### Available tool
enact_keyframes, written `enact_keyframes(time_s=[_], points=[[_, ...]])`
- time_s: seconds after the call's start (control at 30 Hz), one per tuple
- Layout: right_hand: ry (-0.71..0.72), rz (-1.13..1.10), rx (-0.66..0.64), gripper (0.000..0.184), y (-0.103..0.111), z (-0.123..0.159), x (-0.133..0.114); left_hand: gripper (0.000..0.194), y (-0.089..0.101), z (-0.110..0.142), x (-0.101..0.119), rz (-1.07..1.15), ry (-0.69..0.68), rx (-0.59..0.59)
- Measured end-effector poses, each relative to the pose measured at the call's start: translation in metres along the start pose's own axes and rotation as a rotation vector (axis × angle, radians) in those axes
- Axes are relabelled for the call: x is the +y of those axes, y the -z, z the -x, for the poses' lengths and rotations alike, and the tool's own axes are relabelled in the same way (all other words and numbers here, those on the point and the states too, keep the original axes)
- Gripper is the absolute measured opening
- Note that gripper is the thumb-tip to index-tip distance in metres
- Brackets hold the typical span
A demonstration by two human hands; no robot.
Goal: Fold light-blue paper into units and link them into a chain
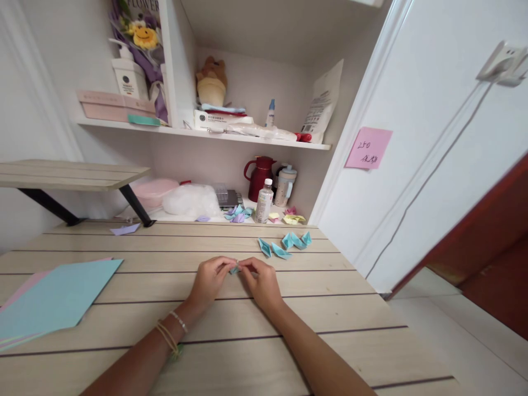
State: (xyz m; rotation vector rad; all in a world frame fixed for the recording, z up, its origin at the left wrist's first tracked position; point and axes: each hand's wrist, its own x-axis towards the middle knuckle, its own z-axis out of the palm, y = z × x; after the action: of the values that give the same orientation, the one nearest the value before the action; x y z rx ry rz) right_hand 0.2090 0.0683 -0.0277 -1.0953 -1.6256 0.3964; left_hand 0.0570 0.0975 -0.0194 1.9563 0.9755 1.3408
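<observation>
Near the folded blue boats, the left hand and right hand pinch a small blue paper piece between them.

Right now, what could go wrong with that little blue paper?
The blue paper is tiny and pinched between both hands, the left hand and the right hand, so it might get crumpled or torn. The folded blue boats sit close by, so a moving hand could knock or squash one.
</observation>
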Motion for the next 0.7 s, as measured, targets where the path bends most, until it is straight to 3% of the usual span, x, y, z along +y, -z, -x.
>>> enact_keyframes(time_s=[0.33, 0.6, 0.7], points=[[0.018, 0.172, 0.020, 0.012, 0.001, 0.001, -0.004, 0.015, 0.000, -0.003, -0.009, 0.217, 0.181, 0.020], [0.064, 0.321, 0.053, 0.011, 0.003, 0.001, -0.011, 0.011, -0.004, 0.001, -0.009, 0.117, 0.056, -0.045], [0.083, 0.358, 0.019, 0.009, 0.003, 0.002, -0.012, 0.010, -0.004, 0.001, -0.009, 0.126, 0.073, -0.034]])
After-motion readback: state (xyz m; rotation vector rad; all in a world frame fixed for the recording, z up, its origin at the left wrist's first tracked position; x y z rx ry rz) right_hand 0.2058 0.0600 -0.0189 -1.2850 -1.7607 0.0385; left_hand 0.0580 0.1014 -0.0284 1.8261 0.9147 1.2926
